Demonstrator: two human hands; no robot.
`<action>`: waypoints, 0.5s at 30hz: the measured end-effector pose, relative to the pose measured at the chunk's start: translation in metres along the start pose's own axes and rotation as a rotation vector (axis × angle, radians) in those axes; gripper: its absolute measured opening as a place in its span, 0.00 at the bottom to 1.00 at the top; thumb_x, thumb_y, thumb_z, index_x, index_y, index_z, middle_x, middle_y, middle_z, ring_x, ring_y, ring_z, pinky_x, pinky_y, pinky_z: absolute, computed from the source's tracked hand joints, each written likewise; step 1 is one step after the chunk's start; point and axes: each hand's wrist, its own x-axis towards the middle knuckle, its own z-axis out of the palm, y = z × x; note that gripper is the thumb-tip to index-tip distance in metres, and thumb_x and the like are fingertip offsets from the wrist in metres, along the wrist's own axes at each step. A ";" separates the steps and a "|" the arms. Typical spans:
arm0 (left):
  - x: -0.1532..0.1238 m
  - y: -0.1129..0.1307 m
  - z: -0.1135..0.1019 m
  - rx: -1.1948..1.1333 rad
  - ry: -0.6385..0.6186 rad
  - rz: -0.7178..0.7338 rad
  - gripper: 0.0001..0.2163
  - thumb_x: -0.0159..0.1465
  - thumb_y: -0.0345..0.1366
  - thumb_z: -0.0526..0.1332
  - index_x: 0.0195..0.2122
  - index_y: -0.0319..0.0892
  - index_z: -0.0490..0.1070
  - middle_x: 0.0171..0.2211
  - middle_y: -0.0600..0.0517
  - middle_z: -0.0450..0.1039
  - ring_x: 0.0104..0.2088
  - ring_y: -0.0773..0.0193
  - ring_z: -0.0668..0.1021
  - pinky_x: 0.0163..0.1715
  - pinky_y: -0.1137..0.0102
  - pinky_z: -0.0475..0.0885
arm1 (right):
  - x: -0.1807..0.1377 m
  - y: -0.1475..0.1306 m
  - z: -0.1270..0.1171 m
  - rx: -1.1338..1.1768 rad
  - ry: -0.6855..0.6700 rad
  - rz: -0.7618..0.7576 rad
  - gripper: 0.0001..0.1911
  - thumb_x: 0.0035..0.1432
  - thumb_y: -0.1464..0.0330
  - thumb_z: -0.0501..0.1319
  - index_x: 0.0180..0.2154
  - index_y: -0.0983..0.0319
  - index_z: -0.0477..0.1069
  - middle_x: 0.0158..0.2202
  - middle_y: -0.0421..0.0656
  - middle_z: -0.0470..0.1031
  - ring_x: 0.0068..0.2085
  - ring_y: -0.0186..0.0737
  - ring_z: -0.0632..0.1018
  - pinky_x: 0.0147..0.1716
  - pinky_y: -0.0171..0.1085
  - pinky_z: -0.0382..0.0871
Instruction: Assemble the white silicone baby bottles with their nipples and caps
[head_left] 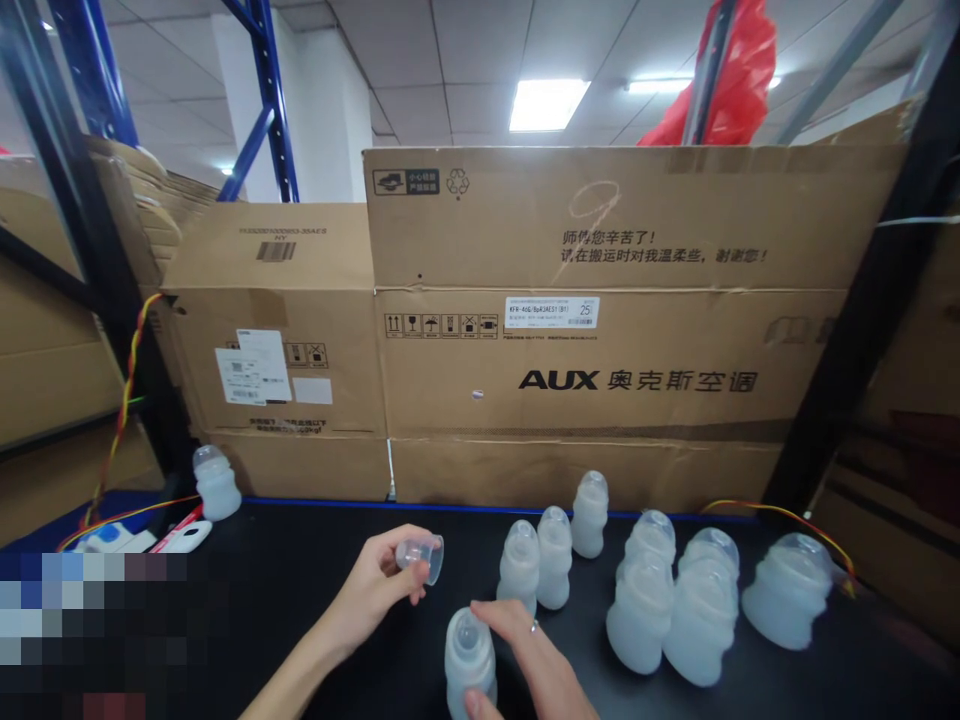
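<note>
Clasps the nearest baby bottle (469,668) upright in right fingers (505,613), presumably for steadiness, at the near side of the counter (300,540), and pinches a clear cap (426,556) in left fingers (405,584), apparently leaving the teat (467,630) exposed.

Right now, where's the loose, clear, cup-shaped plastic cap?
In the head view, the cap is in the left hand, left of centre, beyond the translucent white plastic bottle in the right hand.
</note>
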 end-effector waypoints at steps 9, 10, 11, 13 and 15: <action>-0.017 0.011 0.021 -0.245 -0.152 0.020 0.28 0.46 0.53 0.80 0.44 0.42 0.80 0.33 0.53 0.74 0.31 0.67 0.70 0.31 0.73 0.63 | 0.004 -0.014 -0.006 0.072 -0.003 0.160 0.35 0.56 0.75 0.66 0.64 0.51 0.65 0.55 0.45 0.74 0.52 0.45 0.81 0.55 0.37 0.75; -0.018 0.011 0.021 -0.230 -0.141 0.014 0.29 0.46 0.52 0.81 0.44 0.43 0.80 0.34 0.53 0.74 0.31 0.66 0.70 0.31 0.72 0.64 | 0.004 -0.015 -0.006 0.081 -0.012 0.159 0.36 0.56 0.75 0.66 0.64 0.51 0.65 0.56 0.46 0.73 0.53 0.46 0.81 0.55 0.38 0.75; -0.018 0.012 0.022 -0.207 -0.131 0.009 0.29 0.45 0.52 0.81 0.45 0.43 0.80 0.33 0.53 0.74 0.31 0.66 0.70 0.32 0.72 0.64 | 0.004 -0.015 -0.006 0.093 -0.012 0.155 0.36 0.56 0.75 0.66 0.65 0.51 0.64 0.57 0.46 0.73 0.53 0.46 0.80 0.56 0.39 0.75; -0.020 0.013 0.023 -0.147 -0.127 -0.006 0.29 0.43 0.50 0.82 0.45 0.43 0.80 0.32 0.54 0.74 0.31 0.66 0.69 0.32 0.71 0.64 | 0.005 -0.014 -0.005 0.127 0.004 0.148 0.36 0.57 0.74 0.66 0.65 0.51 0.63 0.57 0.46 0.73 0.54 0.48 0.80 0.56 0.40 0.75; -0.022 0.014 0.027 -0.089 -0.132 -0.030 0.29 0.43 0.47 0.82 0.45 0.44 0.80 0.34 0.54 0.76 0.32 0.64 0.70 0.34 0.70 0.65 | 0.006 -0.013 -0.003 0.170 0.022 0.141 0.36 0.57 0.73 0.67 0.65 0.51 0.62 0.56 0.46 0.75 0.53 0.48 0.80 0.55 0.42 0.75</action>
